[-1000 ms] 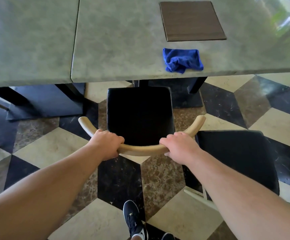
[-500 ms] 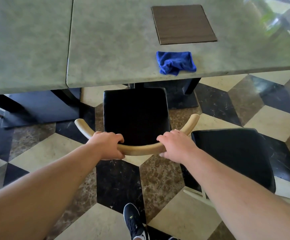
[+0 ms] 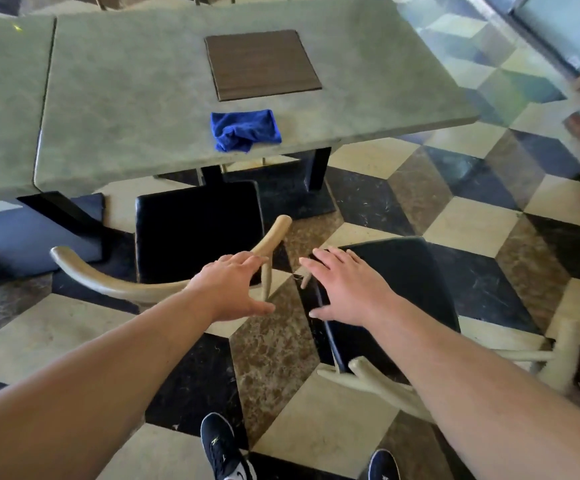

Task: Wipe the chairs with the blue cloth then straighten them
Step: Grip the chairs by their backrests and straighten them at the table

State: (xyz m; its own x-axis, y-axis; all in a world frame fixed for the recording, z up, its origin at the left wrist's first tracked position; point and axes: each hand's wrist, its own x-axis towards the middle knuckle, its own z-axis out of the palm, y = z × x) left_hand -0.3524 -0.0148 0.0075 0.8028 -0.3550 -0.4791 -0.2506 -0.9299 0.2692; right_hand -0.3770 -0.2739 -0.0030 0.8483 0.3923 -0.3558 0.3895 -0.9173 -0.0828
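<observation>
- Both hands are being held wide, fingers spread, with nothing in them. The left hand (image 3: 233, 289) is being held over the right end of the first chair's (image 3: 198, 233) curved rail (image 3: 108, 282), and the right hand (image 3: 344, 289) over the near corner of the second chair (image 3: 413, 289).
- The cloth (image 3: 245, 130) is lying crumpled at the near edge of the worktop (image 3: 125, 98), just below a brown mat (image 3: 262, 64) and well apart from both hands.
- Straightening is judged to be the step in hand: the first chair is standing partly tucked under the worktop, the second askew beside it.
- The next move is judged to call for the second chair being gripped, squared to the worktop and pushed in without its neighbour being knocked.
- Contact between the left hand and the rail cannot be told. The second chair's back is being blurred and partly covered by the right forearm.
</observation>
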